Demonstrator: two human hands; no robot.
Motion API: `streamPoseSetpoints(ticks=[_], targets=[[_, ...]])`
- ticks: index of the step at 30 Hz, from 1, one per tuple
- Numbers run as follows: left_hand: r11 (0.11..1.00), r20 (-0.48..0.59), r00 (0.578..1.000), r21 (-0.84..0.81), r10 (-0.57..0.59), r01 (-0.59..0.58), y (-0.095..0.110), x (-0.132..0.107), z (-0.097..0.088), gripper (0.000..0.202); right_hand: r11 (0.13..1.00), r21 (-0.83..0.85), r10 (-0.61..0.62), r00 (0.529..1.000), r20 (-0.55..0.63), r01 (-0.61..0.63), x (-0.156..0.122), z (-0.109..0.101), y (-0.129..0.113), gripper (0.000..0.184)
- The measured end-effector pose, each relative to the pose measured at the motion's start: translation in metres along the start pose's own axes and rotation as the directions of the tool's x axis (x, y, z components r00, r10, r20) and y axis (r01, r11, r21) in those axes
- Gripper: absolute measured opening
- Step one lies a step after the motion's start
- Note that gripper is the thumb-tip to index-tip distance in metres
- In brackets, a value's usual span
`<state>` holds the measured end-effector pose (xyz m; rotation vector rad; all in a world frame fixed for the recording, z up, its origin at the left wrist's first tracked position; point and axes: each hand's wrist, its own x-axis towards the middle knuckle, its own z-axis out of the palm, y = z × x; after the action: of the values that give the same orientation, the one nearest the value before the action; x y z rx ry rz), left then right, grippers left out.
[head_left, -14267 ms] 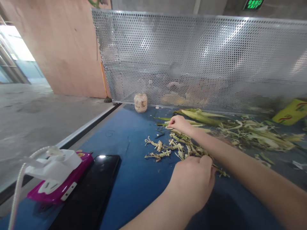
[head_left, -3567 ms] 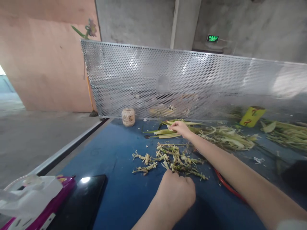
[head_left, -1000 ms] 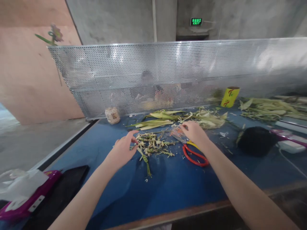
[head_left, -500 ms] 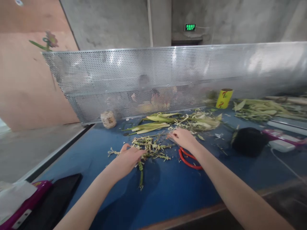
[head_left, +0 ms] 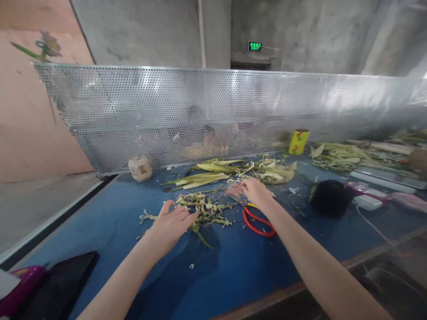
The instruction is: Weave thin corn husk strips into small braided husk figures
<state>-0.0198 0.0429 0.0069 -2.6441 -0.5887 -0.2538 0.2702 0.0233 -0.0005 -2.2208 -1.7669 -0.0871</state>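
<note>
My left hand (head_left: 175, 224) is over the left side of a pile of knotted pale-green husk braids (head_left: 207, 206), its fingers apart and bent downward. A green husk tail (head_left: 204, 240) sticks out of the pile toward me. My right hand (head_left: 255, 191) has its fingertips pinched on a crumpled, see-through reddish scrap (head_left: 236, 190), just right of the pile. Red-handled scissors (head_left: 258, 233) lie beneath my right wrist, their blades pointing toward the scrap. Longer green husk strips (head_left: 203, 179) lie behind the braids.
A perforated metal panel (head_left: 167, 111) borders the blue table (head_left: 100, 222) at the back. Along it stand a wrapped pale roll (head_left: 140, 169) and a yellow roll (head_left: 299, 142). Rightward are a black round object (head_left: 331, 198) and more husks (head_left: 340, 156); a black tray (head_left: 56, 284) lies front left.
The view has turned slightly right. The green husk tail below my left hand has swung to a slant. The reddish scrap now shows at my right fingertips, and more of the scissors is visible.
</note>
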Motion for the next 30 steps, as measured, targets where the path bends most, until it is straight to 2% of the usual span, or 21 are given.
streamPoseSetpoints(ticks=[4, 7, 14, 18, 21, 23, 26, 30], targets=[[0.998, -0.048, 0.998, 0.053, 0.045, -0.042, 0.002, -0.001, 0.003, 0.045, 0.997, -0.061, -0.04, 0.998, 0.038, 0.042, 0.0, 0.004, -0.008, 0.024], [0.992, -0.077, 0.995, 0.119, 0.062, -0.052, 0.001, -0.002, 0.007, 0.039, 0.992, -0.12, -0.017, 0.998, 0.053, 0.023, 0.005, 0.005, -0.009, 0.026], [0.978, -0.233, 0.966, 0.198, 0.111, -0.064, -0.002, 0.0, 0.018, 0.026, 0.967, -0.254, 0.04, 0.997, 0.064, -0.022, 0.032, 0.002, 0.0, 0.029], [0.977, -0.261, 0.959, 0.203, 0.114, -0.061, -0.001, 0.001, 0.019, 0.021, 0.917, -0.349, 0.22, 0.975, 0.04, -0.193, 0.052, -0.013, 0.034, 0.03], [0.976, -0.261, 0.958, 0.208, 0.118, -0.064, 0.0, 0.002, 0.018, 0.017, 0.84, -0.401, 0.396, 0.918, -0.009, -0.366, 0.059, -0.021, 0.073, 0.03], [0.976, -0.275, 0.954, 0.212, 0.117, -0.058, 0.0, 0.002, 0.019, 0.015, 0.806, -0.416, 0.461, 0.888, -0.004, -0.42, 0.061, -0.02, 0.095, 0.031], [0.975, -0.293, 0.95, 0.217, 0.11, -0.046, 0.002, 0.003, 0.022, 0.014, 0.795, -0.437, 0.471, 0.882, 0.01, -0.42, 0.061, -0.015, 0.112, 0.03], [0.975, -0.288, 0.952, 0.218, 0.105, -0.042, 0.004, 0.003, 0.023, 0.013, 0.823, -0.473, 0.37, 0.929, 0.027, -0.314, 0.059, -0.009, 0.114, 0.03]])
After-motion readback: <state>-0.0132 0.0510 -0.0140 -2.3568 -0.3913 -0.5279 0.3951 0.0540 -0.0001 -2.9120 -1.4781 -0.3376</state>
